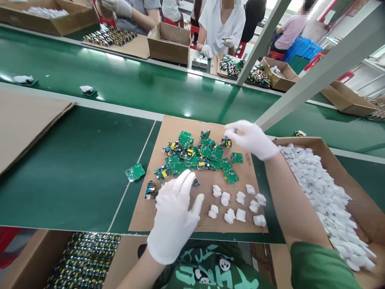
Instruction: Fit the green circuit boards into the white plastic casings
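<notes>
Head view: the left hand (174, 216), in a white glove, is over the near left part of a flat brown card (216, 227) on the green table (90, 160). Its thumb is spread well apart from its fingers. It is next to the near side of a messy pile of green boards (207, 150), and it hides part of a board or two under it. The right hand (251, 138), in a white glove too, reaches to the far right side of the pile. Its fingertips are close to a small board with a yellow part (227, 142). I cannot tell if they pinch anything.

The pile sits on the far half of the card, with some boards flat and some tipped up. One lone board (135, 172) lies on the table, just left of the card. Small white lumps (240, 197) are spread out on the near right part of the card. To the right, an open brown box (341, 172) holds lots of white bits (319, 184).

Past the card, a long shiny green belt (135, 84) has two boards with white tops (88, 90) on its left part. Across it, a person in a white top (222, 28) holds a small thing in a gloved hand.
</notes>
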`<state>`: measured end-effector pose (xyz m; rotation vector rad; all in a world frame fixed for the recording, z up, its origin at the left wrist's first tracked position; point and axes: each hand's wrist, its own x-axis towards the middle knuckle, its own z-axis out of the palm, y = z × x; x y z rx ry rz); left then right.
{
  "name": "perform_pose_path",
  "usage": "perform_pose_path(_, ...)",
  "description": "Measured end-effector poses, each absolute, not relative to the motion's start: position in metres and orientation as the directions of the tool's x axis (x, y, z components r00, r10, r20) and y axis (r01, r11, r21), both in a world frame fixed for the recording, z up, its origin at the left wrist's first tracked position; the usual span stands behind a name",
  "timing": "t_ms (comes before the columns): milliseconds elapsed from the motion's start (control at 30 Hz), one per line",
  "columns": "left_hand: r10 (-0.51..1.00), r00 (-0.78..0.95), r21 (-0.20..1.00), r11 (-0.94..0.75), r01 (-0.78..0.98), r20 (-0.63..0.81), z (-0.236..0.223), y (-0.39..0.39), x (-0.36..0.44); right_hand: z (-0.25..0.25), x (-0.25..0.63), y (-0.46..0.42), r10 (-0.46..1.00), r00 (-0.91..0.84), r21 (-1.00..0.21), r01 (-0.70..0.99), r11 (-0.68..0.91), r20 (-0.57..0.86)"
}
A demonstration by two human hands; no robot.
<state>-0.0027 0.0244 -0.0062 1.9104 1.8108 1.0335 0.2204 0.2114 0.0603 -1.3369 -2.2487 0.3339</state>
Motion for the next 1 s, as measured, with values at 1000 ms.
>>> perform_pose_path(1000,0.993,-0.040,0.955,0.098,-0.281,-0.114,0.014,0.031,0.015,0.026,0.209,0.036,0.960,-0.279,-0.993,0.116,0.033,0.000)
